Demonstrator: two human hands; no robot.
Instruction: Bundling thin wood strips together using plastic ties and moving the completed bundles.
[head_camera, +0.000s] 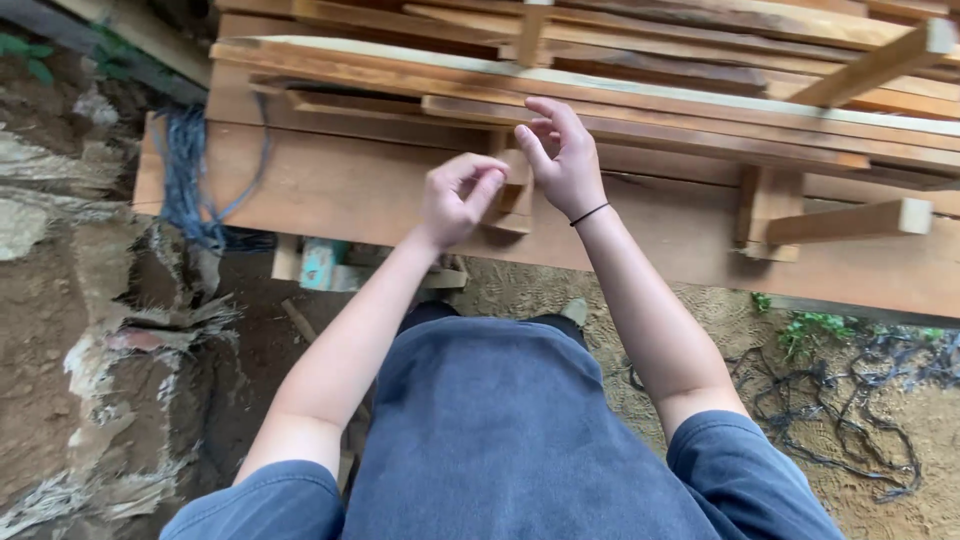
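Both my hands are raised in front of a stack of long wooden planks (640, 110). My left hand (457, 198) is curled, its fingers bent against the thumb; whether something small sits between them I cannot tell. My right hand (560, 155) is close beside it, fingers loosely spread, with a thin black band on the wrist. Behind the hands a small wooden block (516, 195) stands between two plank layers. Neither hand clearly grips anything.
A wide board (340, 185) forms the stack's lower layer. Short wooden spacers (850, 222) stick out at right. Blue cord (185, 170) hangs at the stack's left end. Black tangled wire (840, 400) lies on the sandy ground; rubble and dirt lie at left.
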